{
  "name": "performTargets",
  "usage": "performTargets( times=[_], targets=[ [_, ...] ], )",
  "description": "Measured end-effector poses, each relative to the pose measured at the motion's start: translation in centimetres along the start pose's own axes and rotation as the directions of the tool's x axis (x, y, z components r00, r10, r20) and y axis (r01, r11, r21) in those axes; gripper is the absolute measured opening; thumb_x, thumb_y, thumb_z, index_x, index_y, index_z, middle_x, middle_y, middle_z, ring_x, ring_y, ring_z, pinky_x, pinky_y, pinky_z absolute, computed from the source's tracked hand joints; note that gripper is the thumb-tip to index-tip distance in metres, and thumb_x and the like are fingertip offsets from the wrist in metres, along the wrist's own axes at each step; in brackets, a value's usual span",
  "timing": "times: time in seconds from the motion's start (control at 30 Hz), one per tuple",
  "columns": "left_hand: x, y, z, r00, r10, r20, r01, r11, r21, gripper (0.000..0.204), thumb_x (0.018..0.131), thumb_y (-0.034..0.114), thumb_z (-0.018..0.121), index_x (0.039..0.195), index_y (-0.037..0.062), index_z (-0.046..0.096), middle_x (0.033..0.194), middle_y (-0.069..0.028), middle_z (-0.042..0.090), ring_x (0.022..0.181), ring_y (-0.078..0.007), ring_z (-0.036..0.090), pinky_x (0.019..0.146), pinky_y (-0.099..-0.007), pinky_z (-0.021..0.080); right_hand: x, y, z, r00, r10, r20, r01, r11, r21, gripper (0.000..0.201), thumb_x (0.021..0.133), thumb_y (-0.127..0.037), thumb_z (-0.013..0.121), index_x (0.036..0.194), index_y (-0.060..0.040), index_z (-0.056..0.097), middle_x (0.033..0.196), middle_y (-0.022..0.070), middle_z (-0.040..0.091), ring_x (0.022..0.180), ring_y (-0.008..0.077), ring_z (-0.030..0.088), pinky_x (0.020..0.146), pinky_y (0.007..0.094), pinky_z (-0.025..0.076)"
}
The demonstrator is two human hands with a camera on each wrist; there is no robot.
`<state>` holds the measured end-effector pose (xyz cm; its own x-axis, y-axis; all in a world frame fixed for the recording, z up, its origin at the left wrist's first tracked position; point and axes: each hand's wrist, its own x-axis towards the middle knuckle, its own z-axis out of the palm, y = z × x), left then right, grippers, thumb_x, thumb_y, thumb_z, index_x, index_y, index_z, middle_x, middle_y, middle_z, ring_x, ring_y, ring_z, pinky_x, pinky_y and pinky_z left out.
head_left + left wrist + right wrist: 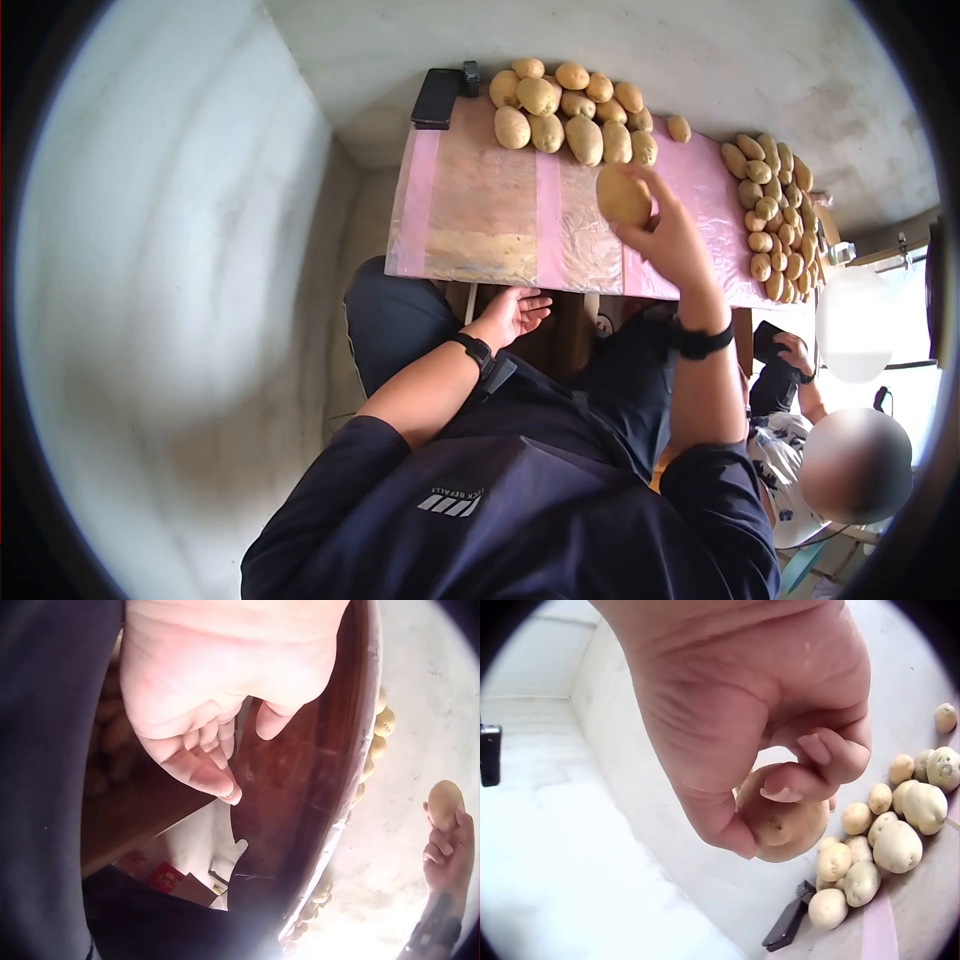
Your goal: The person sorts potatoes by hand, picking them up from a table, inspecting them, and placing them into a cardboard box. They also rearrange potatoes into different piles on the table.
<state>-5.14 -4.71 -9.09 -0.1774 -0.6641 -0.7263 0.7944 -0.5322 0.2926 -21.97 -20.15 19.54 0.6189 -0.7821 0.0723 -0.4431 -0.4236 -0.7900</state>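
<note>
The right hand (pixel 672 237) pinches one big potato (pixel 623 197) between its thumb and fingers, up over the worktop (pixel 484 228). The left hand (pixel 514 312) is near the worktop's front edge, holding nothing, its fingers loosely bent. One bunch of potatoes (pixel 583 140) sits at the back, near a black phone (pixel 438 98).

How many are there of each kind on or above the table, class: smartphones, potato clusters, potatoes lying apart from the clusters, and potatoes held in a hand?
Smartphones: 1
Potato clusters: 2
Separate potatoes: 1
Held potatoes: 1
Total: 5
</note>
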Motion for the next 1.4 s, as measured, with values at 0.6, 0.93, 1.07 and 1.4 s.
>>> performTargets(
  times=[0.6, 0.93, 1.07, 1.4],
  targets=[
    [-3.3, -1.0, 1.5, 0.989, -0.041, 0.146, 0.045, 0.999, -0.024, 0.04, 0.099, 0.035, 0.05, 0.124, 0.0042, 0.057, 0.112, -0.0175, 0.07, 0.101, -0.0326, 0.07, 0.087, -0.0434, 0.058, -10.0, -3.9, 2.1, 0.926, 0.193, 0.324, -0.222, 0.973, 0.056, 0.05, 0.086, -0.014, 0.068, 0.133, -0.0071, 0.055, 0.091, 0.0215, 0.069, 0.054, 0.0214, 0.067, 0.055, 0.0342, 0.056],
    [-4.7, -2.3, 3.0, 0.955, -0.278, 0.101, 0.253, 0.944, 0.21, 0.06, 0.091, 0.065, 0.059, 0.112, 0.0086, 0.063, 0.099, -0.0154, 0.071, 0.091, -0.0342, 0.071, 0.076, -0.0471, 0.06, -12.4, -2.7, 2.5, 0.941, 0.21, 0.266, -0.237, 0.969, 0.073, 0.045, 0.091, -0.017, 0.066, 0.131, -0.0001, 0.054, 0.102, 0.0227, 0.071, 0.063, 0.0213, 0.071, 0.054, 0.0326, 0.056],
    [-5.9, -2.5, 3.6, 0.974, -0.211, 0.077, 0.185, 0.948, 0.258, 0.062, 0.091, 0.067, 0.058, 0.11, 0.0082, 0.064, 0.096, -0.0145, 0.071, 0.084, -0.0309, 0.072, 0.068, -0.0412, 0.06, -13.1, -2.4, 1.6, 0.925, 0.237, 0.296, -0.272, 0.959, 0.084, 0.045, 0.093, -0.013, 0.065, 0.134, -0.0026, 0.052, 0.124, 0.0202, 0.063, 0.065, 0.0181, 0.072, 0.054, 0.0279, 0.055],
    [-5.5, -2.3, 2.9, 0.996, -0.021, -0.085, 0.039, 0.975, 0.22, 0.054, 0.088, 0.062, 0.066, 0.105, 0.0105, 0.064, 0.092, -0.011, 0.071, 0.076, -0.0247, 0.072, 0.057, -0.0306, 0.055, -13.6, -2.4, 1.2, 0.92, 0.228, 0.32, -0.274, 0.956, 0.107, 0.042, 0.093, -0.016, 0.066, 0.131, -0.0022, 0.055, 0.121, 0.0188, 0.066, 0.065, 0.018, 0.071, 0.053, 0.0285, 0.054]
  ],
)
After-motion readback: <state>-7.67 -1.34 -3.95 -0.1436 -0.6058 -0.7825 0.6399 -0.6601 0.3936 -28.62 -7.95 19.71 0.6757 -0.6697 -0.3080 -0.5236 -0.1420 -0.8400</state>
